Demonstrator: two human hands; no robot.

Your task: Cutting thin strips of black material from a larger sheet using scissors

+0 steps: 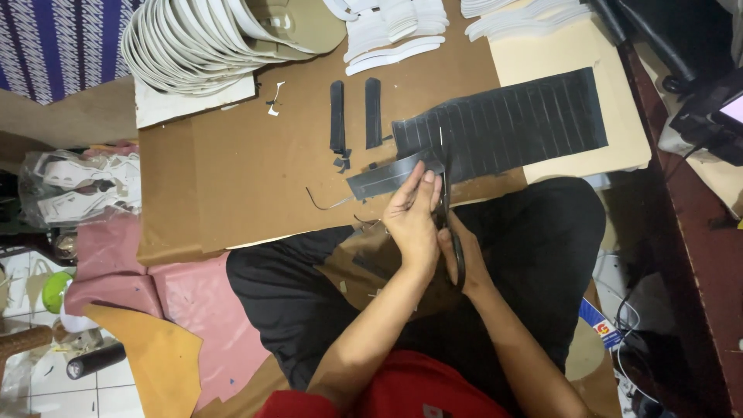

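A black sheet scored into parallel strips lies on a brown board across my lap. My left hand pinches the sheet's near-left corner strip and lifts it off the board. My right hand, mostly hidden behind the left, grips black scissors whose blades point up into the sheet beside my left fingers. Two cut black strips lie side by side farther up the board.
A fanned stack of white and tan sole-shaped pieces sits at the top left, and white cut shapes at top centre. A pale board lies under the sheet's right end. Pink and tan material lies at my left, and dark equipment stands at right.
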